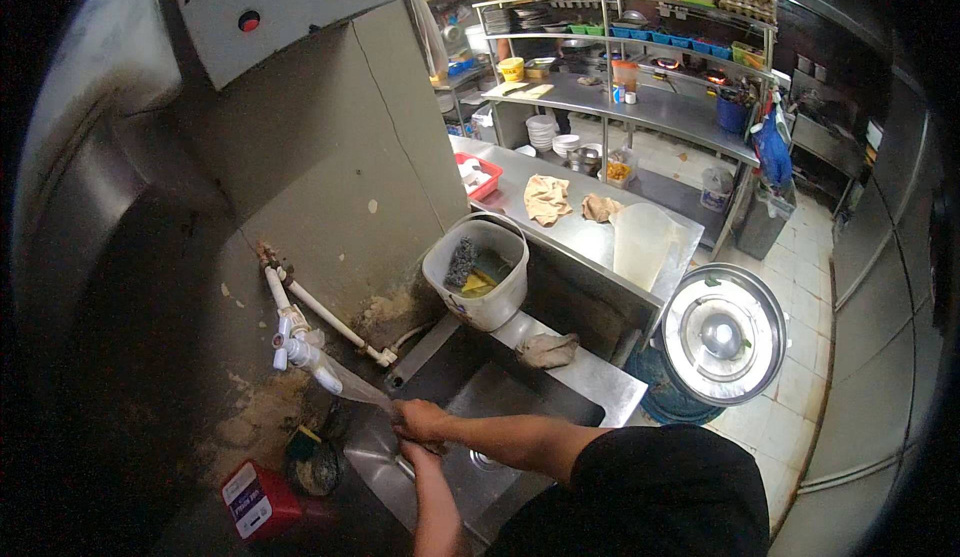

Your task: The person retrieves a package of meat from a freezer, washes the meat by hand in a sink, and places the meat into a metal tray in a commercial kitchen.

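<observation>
Over the near edge of the stainless-steel sink [517, 399], my right hand [421, 419] is closed around the lower end of a translucent sleeve [364, 390]. The sleeve runs from a white plastic tap [300, 353] on the wall. My left hand [420, 450] is just below the right, against it and partly hidden; its fingers and whatever it may hold cannot be made out. A sink drain [484, 459] shows beside the hands. Behind the basin stands a white plastic tub [476, 279] with a dark scourer and a yellow piece inside. A crumpled wet cloth [547, 350] lies on the sink's rim.
A red container [262, 501] and a dark round bowl [313, 471] stand at lower left. At right, a large metal lid [720, 336] tops a dark bin. Beyond are a steel counter [577, 231] with cloths, a red basket [478, 176] and steel shelving [675, 114]. Part of another person shows behind it.
</observation>
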{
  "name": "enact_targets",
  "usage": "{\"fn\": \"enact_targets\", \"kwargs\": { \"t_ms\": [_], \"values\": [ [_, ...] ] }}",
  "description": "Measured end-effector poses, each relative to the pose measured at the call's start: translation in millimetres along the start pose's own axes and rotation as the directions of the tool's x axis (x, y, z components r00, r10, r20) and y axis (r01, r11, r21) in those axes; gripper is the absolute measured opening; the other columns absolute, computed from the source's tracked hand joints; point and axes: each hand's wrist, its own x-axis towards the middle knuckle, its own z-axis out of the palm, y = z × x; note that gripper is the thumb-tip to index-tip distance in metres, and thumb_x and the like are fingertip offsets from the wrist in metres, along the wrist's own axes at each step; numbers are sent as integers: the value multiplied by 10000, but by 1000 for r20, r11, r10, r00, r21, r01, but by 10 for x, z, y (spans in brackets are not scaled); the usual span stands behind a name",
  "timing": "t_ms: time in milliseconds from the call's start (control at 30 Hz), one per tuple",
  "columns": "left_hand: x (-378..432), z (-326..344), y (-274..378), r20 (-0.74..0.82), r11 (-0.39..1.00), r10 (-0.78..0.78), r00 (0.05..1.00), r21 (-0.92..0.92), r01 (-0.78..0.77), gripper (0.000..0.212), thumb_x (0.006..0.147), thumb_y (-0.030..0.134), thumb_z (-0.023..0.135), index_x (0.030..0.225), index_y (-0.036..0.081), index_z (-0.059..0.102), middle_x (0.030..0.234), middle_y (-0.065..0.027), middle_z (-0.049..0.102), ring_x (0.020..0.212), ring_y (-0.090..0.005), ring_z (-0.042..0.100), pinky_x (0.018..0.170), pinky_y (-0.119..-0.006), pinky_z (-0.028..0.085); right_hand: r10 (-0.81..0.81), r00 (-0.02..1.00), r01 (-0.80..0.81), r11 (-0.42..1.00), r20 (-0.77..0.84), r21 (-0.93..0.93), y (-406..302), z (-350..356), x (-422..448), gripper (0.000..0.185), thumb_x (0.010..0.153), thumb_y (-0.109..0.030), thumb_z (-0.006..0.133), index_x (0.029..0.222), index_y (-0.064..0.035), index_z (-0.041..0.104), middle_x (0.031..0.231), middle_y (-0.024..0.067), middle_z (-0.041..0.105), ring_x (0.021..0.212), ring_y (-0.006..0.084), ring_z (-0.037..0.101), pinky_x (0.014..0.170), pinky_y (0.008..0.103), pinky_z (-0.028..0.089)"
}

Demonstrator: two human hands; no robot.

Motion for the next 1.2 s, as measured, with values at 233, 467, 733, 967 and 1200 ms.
{"fn": "enact_targets", "kwargs": {
  "t_ms": [233,467,733,967,1200],
  "values": [
    [-145,668,27,4,998,-53,999,21,52,595,982,531,309,1370,89,401,1295,-138,500,1191,-284,507,966,-454,424,163,986,-156,979,-44,133,230,-120,292,367,855,-287,553,1123,-46,622,1086,232,649,1027,405,619,882,467,488],
    [-127,624,36,360,917,-42,932,-358,179,674,890,662,383,1284,123,473,1256,-160,499,1142,-367,489,996,-531,388,-96,973,16,935,209,355,297,-146,110,747,849,-580,452,1463,-167,355,1518,228,275,1388,393,292,1114,449,272],
    [-7,308,-227,51,908,-95,994,-404,108,712,882,662,379,1343,122,437,1335,-167,459,1218,-420,447,1076,-575,298,282,958,-268,943,46,-197,531,587,-88,715,880,-562,428,1453,-137,371,1464,313,304,1393,482,198,1123,574,183],
    [-346,555,-142,153,930,109,982,-365,-46,590,904,581,425,1245,106,504,1191,-141,548,1111,-339,525,1051,-518,358,196,962,-185,980,190,-72,-309,-327,-195,596,913,-501,391,1377,-139,484,1428,215,425,1320,437,377,1106,555,256],
    [312,219,-418,-31,991,-53,998,122,56,516,951,408,501,1373,123,414,1350,-91,480,1146,-268,536,931,-412,455,161,950,-257,889,267,380,1039,247,329,480,885,-249,614,1323,-80,513,1232,119,601,1155,251,549,1021,386,402]
  ]
}}
